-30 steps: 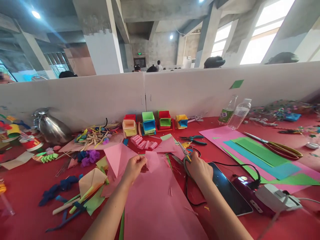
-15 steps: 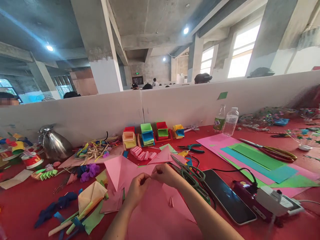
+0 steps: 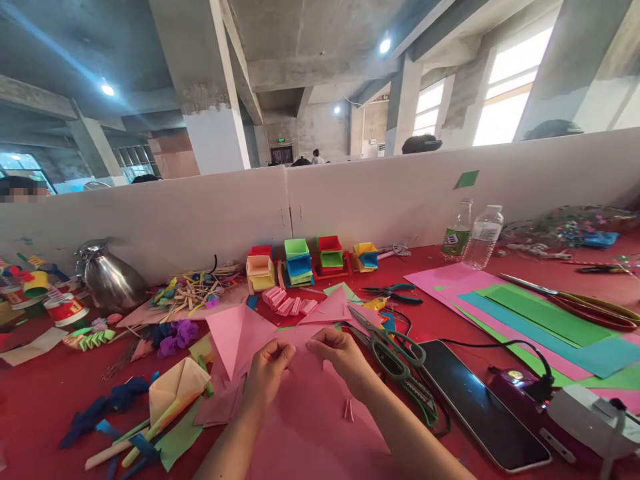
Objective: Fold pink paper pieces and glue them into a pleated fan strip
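Note:
Above a large sheet of pink paper (image 3: 300,427), my left hand (image 3: 270,367) is closed with thumb and forefinger pinched. My right hand (image 3: 340,360) pinches in the same way a short gap to its right. Whatever sits between the fingertips is too small to make out against the pink. A small folded pink paper piece (image 3: 349,409) lies by my right wrist. Past the hands are several folded pink strips (image 3: 287,301) and a pointed pink paper piece (image 3: 227,337). Green-handled scissors (image 3: 393,350) rest beside my right hand.
Small coloured paper boxes (image 3: 299,263) stand against the white partition (image 3: 225,207). On the right lie a phone (image 3: 483,400), a purple power strip (image 3: 520,393), pliers (image 3: 395,292) and coloured sheets (image 3: 545,317). To the left are a metal jug (image 3: 110,277) and a cream paper envelope (image 3: 179,387).
My hands have moved apart, from fingertips nearly touching to a small gap between them. Both remain pinched. The head view has shifted slightly.

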`<state>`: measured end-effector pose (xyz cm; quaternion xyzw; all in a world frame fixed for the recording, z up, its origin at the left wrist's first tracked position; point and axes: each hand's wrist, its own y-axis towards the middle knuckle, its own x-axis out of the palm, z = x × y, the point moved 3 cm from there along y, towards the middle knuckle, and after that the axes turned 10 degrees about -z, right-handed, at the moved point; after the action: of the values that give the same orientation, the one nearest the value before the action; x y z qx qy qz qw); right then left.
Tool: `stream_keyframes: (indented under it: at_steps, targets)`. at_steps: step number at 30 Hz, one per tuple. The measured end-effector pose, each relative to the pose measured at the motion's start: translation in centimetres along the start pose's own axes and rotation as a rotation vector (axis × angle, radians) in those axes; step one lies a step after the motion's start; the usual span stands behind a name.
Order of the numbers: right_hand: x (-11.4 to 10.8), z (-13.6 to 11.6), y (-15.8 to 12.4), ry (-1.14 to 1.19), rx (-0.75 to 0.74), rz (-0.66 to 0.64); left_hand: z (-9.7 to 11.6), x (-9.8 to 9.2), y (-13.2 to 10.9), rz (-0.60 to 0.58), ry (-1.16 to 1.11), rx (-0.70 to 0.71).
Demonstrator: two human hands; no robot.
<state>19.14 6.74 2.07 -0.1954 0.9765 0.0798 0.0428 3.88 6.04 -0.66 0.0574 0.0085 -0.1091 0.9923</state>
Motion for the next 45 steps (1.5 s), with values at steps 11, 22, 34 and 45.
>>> stream_keyframes:
  at_steps: [11, 22, 34, 45]
  targets:
    - [-1.0, -0.3, 0.5, -0.243, -0.115, 0.191, 1.3, 0.4, -1.2, 0.177, 0.025, 0.067]
    - [2.5, -0.2, 0.4, -0.511, -0.486, 0.094, 1.7, -0.4, 0.2, 0.041, -0.061, 0.075]
    - [1.5, 0.5, -0.4, -0.617, -0.424, 0.037, 1.3, -0.1, -0.9, -0.042, 0.119, 0.077]
    - [1.9, -0.2, -0.6, -0.618, -0.295, 0.072, 2.3, -0.6, -1.3, -0.033, 0.269, 0.104]
